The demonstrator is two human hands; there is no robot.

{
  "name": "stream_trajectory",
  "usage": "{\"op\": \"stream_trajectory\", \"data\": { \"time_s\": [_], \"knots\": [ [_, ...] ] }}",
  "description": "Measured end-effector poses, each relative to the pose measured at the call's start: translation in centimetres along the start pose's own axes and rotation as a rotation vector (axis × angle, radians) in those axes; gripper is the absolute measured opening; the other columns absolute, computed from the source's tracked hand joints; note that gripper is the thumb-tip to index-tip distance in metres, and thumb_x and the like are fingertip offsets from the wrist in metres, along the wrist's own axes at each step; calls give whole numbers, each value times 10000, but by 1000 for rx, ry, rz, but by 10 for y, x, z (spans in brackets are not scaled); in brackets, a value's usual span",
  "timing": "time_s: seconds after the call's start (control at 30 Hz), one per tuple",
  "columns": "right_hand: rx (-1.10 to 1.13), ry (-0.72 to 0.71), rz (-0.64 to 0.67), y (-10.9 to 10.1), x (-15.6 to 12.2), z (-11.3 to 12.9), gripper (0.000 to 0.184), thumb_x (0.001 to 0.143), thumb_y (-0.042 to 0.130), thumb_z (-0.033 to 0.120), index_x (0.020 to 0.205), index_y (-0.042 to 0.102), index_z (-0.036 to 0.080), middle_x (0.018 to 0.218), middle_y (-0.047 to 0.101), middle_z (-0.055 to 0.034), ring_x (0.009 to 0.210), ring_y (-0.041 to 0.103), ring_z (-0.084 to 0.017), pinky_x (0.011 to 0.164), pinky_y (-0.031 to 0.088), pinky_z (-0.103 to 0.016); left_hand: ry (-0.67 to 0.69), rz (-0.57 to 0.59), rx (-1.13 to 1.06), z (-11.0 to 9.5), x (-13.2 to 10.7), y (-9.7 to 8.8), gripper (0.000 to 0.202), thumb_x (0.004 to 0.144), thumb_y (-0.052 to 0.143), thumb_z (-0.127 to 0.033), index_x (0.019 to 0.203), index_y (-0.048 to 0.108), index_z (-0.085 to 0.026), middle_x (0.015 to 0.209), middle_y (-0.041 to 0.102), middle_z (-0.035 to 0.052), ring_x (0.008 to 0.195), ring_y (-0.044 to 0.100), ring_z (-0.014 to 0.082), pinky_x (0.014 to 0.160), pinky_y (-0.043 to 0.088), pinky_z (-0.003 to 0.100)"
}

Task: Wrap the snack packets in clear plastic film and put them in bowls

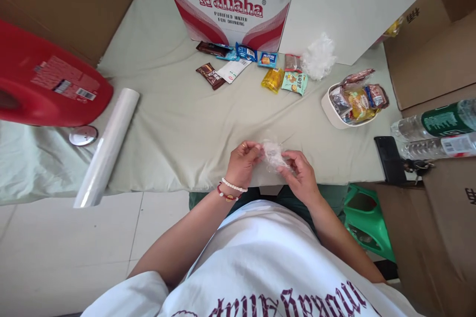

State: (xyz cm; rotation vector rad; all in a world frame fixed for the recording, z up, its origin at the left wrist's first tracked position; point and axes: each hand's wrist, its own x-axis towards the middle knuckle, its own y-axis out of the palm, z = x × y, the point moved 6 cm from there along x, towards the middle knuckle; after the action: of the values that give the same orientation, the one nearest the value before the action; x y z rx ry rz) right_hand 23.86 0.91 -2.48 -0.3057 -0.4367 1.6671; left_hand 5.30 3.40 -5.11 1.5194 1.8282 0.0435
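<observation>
Between my two hands, just above the table's front edge, is a crumpled piece of clear plastic film [274, 154]. My left hand [243, 161], with bracelets at its wrist, pinches the film's left side. The fingers of my right hand [299, 173] close on its right side. Whether anything is wrapped inside the film cannot be made out. A bigger bunch of crumpled clear plastic [319, 57] lies farther back. Left of it are several small snack packets, among them a yellow packet [272, 80], a mint-green packet [295, 82] and a brown cocoa packet [210, 76].
At right stands a white container [333, 114] full of packets. Beyond it are a phone [389, 159], keys [419, 168] and plastic bottles [442, 123]. A film roll [107, 148] overhangs the front edge at left, by a red jug [55, 74]. Behind stands a Wahaha carton [230, 5].
</observation>
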Motion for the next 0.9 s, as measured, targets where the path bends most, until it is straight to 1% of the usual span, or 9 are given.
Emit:
{"op": "stream_trajectory", "data": {
  "time_s": [0.07,0.17,0.33,0.43,0.57,0.67,0.73,0.83,0.9],
  "knots": [
    [-48,-24,-13,1,1,1,444,894,768,415,1289,637,260,1257,675,-80,945,649,-196,822,554,-337,8,20,-80,-5,2,1,460,600,965,-418,818,630,-190,918,723,1,848,683,136,818,581,304],
    [-87,0,-15,-1,-4,-7,263,964,678,371,1197,678,248,1060,726,-43,836,652,-176,766,544,-320,-9,59,-183,-12,6,0,421,632,958,-352,803,605,-197,938,724,-2,890,704,149,839,597,320],
    [-173,-32,-30,-16,-19,-12,168,1023,570,315,1035,712,228,921,707,-34,794,649,-172,733,528,-314,-10,-104,-287,-13,14,-22,334,758,866,-283,806,544,-208,810,670,-32,785,684,119,815,602,318],
    [-217,-37,-144,-25,-25,-1,187,1036,558,353,1009,693,226,884,670,-34,753,620,-175,700,519,-321,43,-133,-221,-10,12,-24,316,816,816,-330,827,524,-211,850,689,-9,812,695,123,803,599,299],
    [-345,-140,-281,-13,-14,27,368,994,606,506,1225,648,221,1146,642,-127,1042,607,-264,860,545,-421,155,-137,-112,-3,0,-9,327,862,764,-424,870,503,-226,885,677,-19,741,653,91,705,573,236],
    [-377,-93,-318,1,11,27,565,957,625,572,1382,573,205,1325,584,-182,1230,538,-320,947,528,-485,212,-146,-45,0,-6,0,326,907,710,-461,867,477,-235,803,595,-43,593,542,61,548,470,183],
    [-330,-15,-264,7,29,15,534,927,646,570,1315,623,202,1279,623,-168,1188,564,-317,949,525,-482,241,-174,-6,-4,-6,-2,324,933,672,-481,877,459,-245,757,534,-57,511,451,51,467,389,181],
    [-119,122,-25,15,49,-7,321,908,645,515,1020,715,223,1010,706,-84,970,637,-256,886,542,-413,249,-233,48,-16,-2,-16,315,956,630,-507,911,442,-259,706,507,-73,448,392,53,402,323,183],
    [56,212,17,10,54,-16,266,892,664,496,902,701,232,886,698,-40,868,645,-214,842,553,-370,251,-257,93,-26,1,-27,302,965,609,-508,924,434,-266,664,509,-83,424,394,61,377,301,176]
  ]
}}
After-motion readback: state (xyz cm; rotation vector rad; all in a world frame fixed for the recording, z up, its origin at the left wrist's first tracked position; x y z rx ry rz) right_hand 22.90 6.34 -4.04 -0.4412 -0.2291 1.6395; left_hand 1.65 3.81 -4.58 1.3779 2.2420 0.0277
